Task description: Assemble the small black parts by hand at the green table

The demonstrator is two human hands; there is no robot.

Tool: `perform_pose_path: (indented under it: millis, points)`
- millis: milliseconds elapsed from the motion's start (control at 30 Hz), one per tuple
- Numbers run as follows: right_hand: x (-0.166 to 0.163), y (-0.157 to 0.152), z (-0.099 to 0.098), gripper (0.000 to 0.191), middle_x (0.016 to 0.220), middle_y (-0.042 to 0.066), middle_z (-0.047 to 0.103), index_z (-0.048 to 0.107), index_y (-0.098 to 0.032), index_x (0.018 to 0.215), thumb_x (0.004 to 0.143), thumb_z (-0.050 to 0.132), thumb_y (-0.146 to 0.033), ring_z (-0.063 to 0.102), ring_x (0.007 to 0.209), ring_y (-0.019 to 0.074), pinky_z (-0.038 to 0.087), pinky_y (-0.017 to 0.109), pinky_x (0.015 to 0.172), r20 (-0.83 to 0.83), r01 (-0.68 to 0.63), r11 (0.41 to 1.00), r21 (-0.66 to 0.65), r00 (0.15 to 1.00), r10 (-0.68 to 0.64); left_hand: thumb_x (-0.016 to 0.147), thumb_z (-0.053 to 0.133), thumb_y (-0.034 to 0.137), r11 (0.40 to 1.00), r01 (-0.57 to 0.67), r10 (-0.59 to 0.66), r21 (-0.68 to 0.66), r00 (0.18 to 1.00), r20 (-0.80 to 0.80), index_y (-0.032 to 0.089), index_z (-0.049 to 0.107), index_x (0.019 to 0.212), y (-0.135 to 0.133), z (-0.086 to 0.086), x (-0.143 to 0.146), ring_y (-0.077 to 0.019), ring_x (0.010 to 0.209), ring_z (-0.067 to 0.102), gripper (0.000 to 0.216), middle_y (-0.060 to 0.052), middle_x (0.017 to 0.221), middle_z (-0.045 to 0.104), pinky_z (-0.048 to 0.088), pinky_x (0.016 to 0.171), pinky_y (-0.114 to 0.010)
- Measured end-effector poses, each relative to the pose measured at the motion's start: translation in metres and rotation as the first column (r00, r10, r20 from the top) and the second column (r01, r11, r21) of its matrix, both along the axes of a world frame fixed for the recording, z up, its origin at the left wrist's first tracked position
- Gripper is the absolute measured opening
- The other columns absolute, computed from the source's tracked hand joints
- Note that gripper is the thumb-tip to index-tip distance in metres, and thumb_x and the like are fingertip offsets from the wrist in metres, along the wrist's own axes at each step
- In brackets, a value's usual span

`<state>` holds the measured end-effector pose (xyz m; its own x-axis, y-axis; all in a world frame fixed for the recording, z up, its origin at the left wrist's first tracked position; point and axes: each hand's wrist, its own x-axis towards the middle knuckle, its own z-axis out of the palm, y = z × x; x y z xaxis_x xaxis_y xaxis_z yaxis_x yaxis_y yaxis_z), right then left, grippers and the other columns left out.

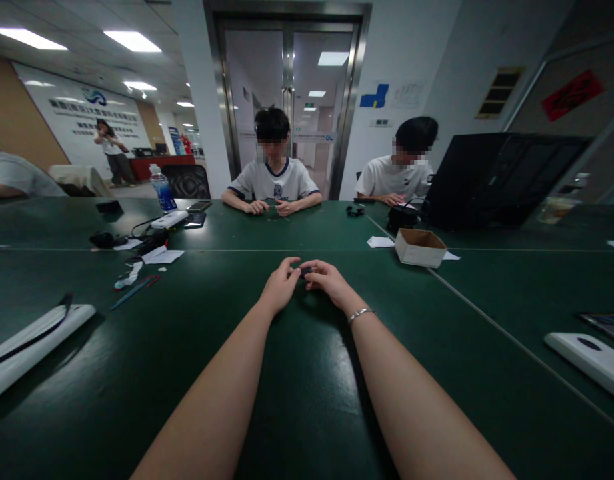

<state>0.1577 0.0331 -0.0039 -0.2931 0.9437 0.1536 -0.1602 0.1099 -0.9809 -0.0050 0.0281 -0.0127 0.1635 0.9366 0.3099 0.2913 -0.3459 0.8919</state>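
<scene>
Both my hands meet over the middle of the green table (307,400). Between the fingertips is a small dark object (305,272), too small and too covered to name. My right hand (329,280), with a silver bracelet (361,313) at the wrist, pinches it between thumb and fingers. From the other side my left hand (279,287) curls in, its thumb and fingertips closed at the object's left end. The fingers hide most of it.
Papers (163,255), a blue pen-like stick (135,292) and cables lie left. A white device (41,340) sits nearer. To the right stand a small open box (420,249) and a black computer case (487,180). A person (271,173) sits opposite, another (399,170) further right.
</scene>
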Motion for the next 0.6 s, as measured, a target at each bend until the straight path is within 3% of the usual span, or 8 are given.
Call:
perform_pose_path:
  millis: [167, 367, 600]
  points:
    - [-0.0003, -0.0006, 0.0009, 0.032, 0.069, -0.003, 0.06, 0.066, -0.018, 0.093, 0.062, 0.07, -0.02, 0.058, 0.056, 0.0098, 0.047, 0.022, 0.057, 0.002, -0.02, 1.0, 0.006, 1.0, 0.02, 0.093, 0.04, 0.042, 0.999, 0.024, -0.024, -0.025, 1.0, 0.005, 0.022, 0.056, 0.116, 0.0, -0.0006, -0.0001, -0.0119, 0.058, 0.048, 0.035, 0.002, 0.063, 0.05, 0.036, 0.055, -0.022]
    - [0.0005, -0.0005, 0.0008, 0.033, 0.07, -0.004, 0.059, 0.066, -0.018, 0.093, 0.061, 0.07, -0.02, 0.058, 0.055, 0.0099, 0.048, 0.023, 0.058, -0.012, -0.001, 1.0, -0.001, 1.0, 0.001, 0.089, 0.044, 0.03, 0.999, 0.007, -0.004, -0.048, 0.999, 0.053, 0.02, 0.055, 0.118, -0.0022, 0.005, 0.0019, -0.0102, 0.059, 0.048, 0.033, -0.001, 0.08, 0.056, 0.039, 0.056, -0.022]
    - [0.0017, 0.0004, -0.0002, 0.032, 0.071, -0.003, 0.059, 0.066, -0.018, 0.093, 0.061, 0.07, -0.019, 0.058, 0.057, 0.01, 0.049, 0.023, 0.059, -0.016, -0.01, 1.0, -0.003, 1.0, 0.01, 0.091, 0.04, 0.034, 0.997, 0.033, -0.029, -0.066, 0.998, 0.056, 0.02, 0.057, 0.113, -0.0025, 0.0049, 0.0018, -0.0106, 0.056, 0.047, 0.031, 0.001, 0.069, 0.053, 0.038, 0.054, -0.022]
